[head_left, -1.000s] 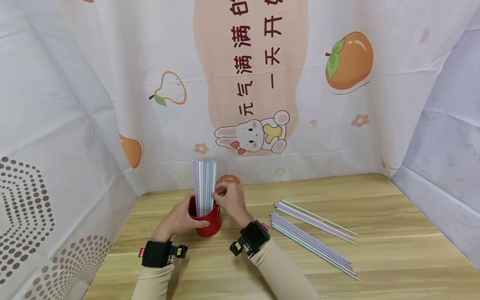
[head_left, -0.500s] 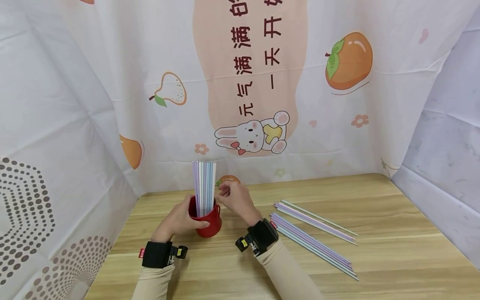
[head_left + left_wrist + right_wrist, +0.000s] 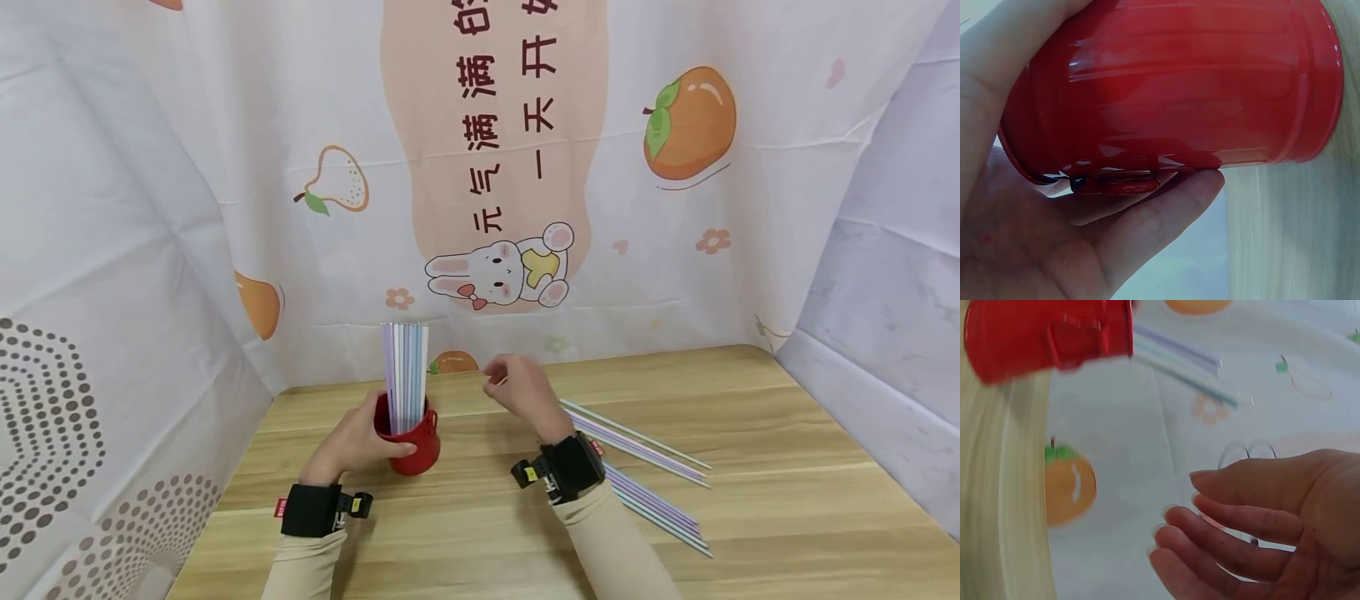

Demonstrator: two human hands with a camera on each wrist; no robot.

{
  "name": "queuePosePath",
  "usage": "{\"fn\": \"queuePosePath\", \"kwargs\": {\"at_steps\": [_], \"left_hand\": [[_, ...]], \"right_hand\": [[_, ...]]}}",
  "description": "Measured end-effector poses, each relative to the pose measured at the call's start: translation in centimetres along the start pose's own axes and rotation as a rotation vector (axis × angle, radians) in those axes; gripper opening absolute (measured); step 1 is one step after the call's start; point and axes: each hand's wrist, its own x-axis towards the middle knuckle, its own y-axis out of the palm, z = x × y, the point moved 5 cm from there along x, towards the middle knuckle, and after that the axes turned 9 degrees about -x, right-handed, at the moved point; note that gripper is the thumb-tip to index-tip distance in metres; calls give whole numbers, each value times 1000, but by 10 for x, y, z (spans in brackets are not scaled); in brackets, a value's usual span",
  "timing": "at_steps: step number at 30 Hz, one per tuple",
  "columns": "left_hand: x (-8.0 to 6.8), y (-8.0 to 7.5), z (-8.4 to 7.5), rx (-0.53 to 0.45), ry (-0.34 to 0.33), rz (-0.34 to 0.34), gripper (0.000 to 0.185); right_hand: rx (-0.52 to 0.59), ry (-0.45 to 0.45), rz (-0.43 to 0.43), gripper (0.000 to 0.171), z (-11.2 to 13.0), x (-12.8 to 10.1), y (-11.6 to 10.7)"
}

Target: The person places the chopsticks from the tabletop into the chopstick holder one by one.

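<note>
A small red bucket [image 3: 422, 454] stands upright at the left of the table, with a bundle of pastel straws [image 3: 405, 375] in it. My left hand [image 3: 352, 437] grips the bucket's left side, thumb across its front. The left wrist view shows the bucket's wall [image 3: 1179, 87] close up, with the fingers against it. To the right of the bucket, my right hand [image 3: 523, 392] is in the air with loosely bent fingers and holds nothing. In the right wrist view, a gap separates this hand [image 3: 1241, 531] from the bucket and its straws [image 3: 1179, 370].
Two loose groups of straws lie slanted on the wooden table [image 3: 465, 533] at the right: one farther back [image 3: 645, 450], the other nearer [image 3: 663, 510], partly behind my right wrist. A printed cloth [image 3: 600, 325] hangs along the table's back edge.
My right hand has moved away from the straws in the bucket toward the right, its fingers loosening. My left hand keeps its grip on the bucket.
</note>
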Motion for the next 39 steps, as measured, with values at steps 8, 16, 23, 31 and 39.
{"fn": "queuePosePath", "kwargs": {"at_steps": [8,16,23,31,39], "left_hand": [[3,-2,1,0,-10,-4,94],[3,-2,0,4,-10,-5,95],[1,-1,-2,-6,14,6,93],[1,1,2,-10,4,1,93],[1,1,2,0,3,1,94]], "right_hand": [[-127,64,3,16,-54,-6,-30],[-187,99,138,14,-107,-15,-39],[-240,120,208,17,-131,-23,-45],[-317,269,280,13,-152,-30,-41],[-352,331,291,10,-162,-33,-37]]}}
